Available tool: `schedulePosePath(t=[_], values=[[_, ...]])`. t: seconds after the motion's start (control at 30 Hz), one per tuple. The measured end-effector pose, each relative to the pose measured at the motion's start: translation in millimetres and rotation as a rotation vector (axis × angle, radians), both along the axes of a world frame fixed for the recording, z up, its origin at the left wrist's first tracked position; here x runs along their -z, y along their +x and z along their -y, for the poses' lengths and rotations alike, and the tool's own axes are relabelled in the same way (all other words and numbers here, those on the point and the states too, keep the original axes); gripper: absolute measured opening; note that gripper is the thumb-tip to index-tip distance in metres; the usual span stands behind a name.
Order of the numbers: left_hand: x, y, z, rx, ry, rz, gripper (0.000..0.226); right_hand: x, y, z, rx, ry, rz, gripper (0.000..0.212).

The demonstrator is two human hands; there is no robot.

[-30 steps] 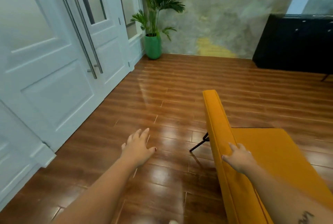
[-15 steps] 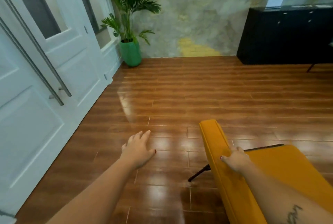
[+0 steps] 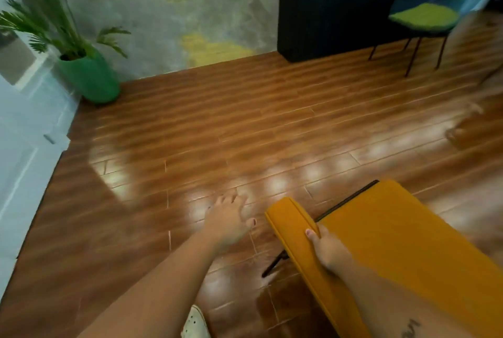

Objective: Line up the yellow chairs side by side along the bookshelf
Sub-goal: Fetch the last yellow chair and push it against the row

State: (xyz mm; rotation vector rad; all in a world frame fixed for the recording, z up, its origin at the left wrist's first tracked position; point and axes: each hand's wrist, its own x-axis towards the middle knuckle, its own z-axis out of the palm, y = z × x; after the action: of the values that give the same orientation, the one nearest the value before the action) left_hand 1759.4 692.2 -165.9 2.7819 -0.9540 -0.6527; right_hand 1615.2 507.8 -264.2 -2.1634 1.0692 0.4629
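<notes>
A yellow upholstered chair (image 3: 402, 250) fills the lower right of the head view, its backrest edge toward me and a thin black leg showing under it. My right hand (image 3: 328, 250) grips the top edge of the backrest, thumb over the rim. My left hand (image 3: 227, 222) hovers over the wooden floor just left of the chair, fingers relaxed and holding nothing. No bookshelf shows in this view.
A black cabinet (image 3: 334, 11) stands against the far wall at upper right, with a green-cushioned chair (image 3: 423, 17) on black legs beside it. A potted palm in a green pot (image 3: 89, 76) stands in the left corner by white doors (image 3: 24, 130). My white shoe (image 3: 194, 322) is at the bottom.
The view has swung right: the doors slid off to the left and the black cabinet and green chair came in. My right hand stays on the backrest, now nearer its end.
</notes>
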Motion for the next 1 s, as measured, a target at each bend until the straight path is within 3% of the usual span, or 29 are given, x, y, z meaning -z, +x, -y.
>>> schedulePosePath(t=[0.33,0.5,0.63,0.77,1.0], values=[[36.2,53.8,101.0,0.681,0.113,-0.231,0.067,-16.4,9.0,-19.7,0.186,-0.152,-0.178,0.055],[50.4,69.4,122.6,0.922,0.159,-0.312,0.065,-23.4,5.5,-23.8,0.214,-0.215,-0.194,0.052],[59.8,65.3,138.5,1.048,0.225,-0.336,0.071,-27.0,3.6,-21.0,0.221,-0.236,-0.174,0.107],[63.2,62.9,162.1,1.165,0.323,-0.393,0.085,-18.5,0.5,-18.1,0.215,-0.237,-0.218,0.061],[56.9,62.5,208.0,1.438,0.544,-0.389,0.084,-24.9,6.8,-14.5,0.207,-0.154,-0.286,0.057]])
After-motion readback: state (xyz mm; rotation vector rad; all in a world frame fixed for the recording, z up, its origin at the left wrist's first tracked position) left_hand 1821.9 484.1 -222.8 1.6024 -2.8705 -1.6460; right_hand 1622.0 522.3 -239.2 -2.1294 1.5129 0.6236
